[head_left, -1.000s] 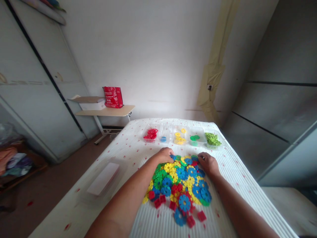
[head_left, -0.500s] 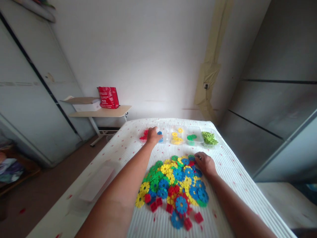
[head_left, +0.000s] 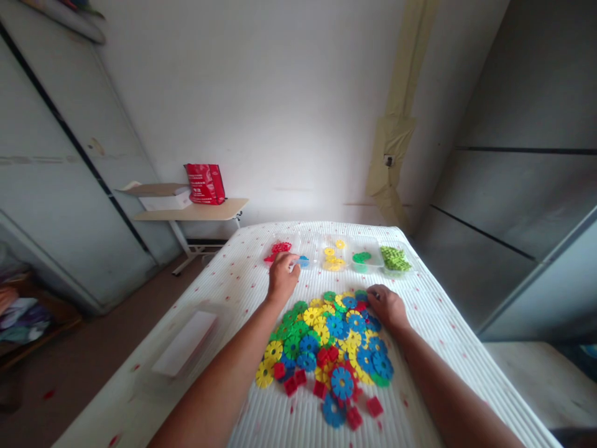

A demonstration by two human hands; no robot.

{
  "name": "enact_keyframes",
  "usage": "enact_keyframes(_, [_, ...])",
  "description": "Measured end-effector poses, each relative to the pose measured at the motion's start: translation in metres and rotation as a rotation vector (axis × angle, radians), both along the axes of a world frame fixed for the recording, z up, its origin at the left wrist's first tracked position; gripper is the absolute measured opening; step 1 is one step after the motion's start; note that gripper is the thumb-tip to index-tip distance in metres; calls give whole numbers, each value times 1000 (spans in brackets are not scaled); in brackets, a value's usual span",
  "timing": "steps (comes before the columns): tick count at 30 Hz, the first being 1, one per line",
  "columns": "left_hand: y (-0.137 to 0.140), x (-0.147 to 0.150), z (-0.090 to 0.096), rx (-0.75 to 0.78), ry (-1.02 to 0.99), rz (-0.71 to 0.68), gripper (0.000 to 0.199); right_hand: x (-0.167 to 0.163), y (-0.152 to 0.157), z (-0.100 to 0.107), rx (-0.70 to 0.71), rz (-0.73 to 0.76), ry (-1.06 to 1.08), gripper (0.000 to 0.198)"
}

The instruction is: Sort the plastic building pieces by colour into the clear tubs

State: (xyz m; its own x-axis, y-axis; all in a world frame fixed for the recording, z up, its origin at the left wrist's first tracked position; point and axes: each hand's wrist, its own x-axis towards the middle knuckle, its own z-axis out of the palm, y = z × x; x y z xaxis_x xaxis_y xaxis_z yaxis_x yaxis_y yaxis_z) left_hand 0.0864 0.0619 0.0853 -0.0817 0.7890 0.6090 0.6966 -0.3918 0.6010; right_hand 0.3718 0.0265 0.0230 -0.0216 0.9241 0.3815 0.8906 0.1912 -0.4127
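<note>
My left hand [head_left: 282,277] is in front of the clear box of blue discs [head_left: 303,261], fingers loosely curled and apart, nothing visible in them. Just behind it are red pieces [head_left: 281,247] in a clear box. My right hand [head_left: 387,306] rests at the far right edge of a pile of notched plastic discs [head_left: 336,326], its fingers bent in against blue and green discs; what they hold, if anything, is hidden. The pile mixes blue, yellow, green and red discs. Several red cubes [head_left: 290,386] lie along its near side.
Beyond the pile stand clear boxes with yellow discs [head_left: 334,264], green discs [head_left: 361,257] and light-green pieces [head_left: 394,258]. A clear container [head_left: 184,345] lies left of my left forearm. A side table [head_left: 200,211] bears a red bag [head_left: 205,183] and a white box [head_left: 165,199].
My left hand has drawn back toward me from over the red and blue boxes, uncovering the red pieces. My right hand has stayed at the pile's edge.
</note>
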Motion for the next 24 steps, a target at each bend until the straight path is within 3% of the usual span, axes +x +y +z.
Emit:
enact_keyframes(5, [-42, -25, -22, -161, -7, 31, 19, 0, 0, 1, -1, -4, 20, 22])
enact_keyframes(11, [-77, -53, -52, -252, -2, 19, 20, 11, 7, -3, -41, 43, 132, 27])
enact_keyframes(14, [-82, -58, -64, -254, -16, 37, 21, 14, 9, -2, -40, 169, 63, 39])
enact_keyframes(18, [-80, -59, -73, -229, -37, 38, 21, 9, 4, 5, -145, 280, -109, 52])
enact_keyframes(24, [-79, -58, -75, -224, -40, 24, 22, 1, 1, 12, -180, 291, -212, 45])
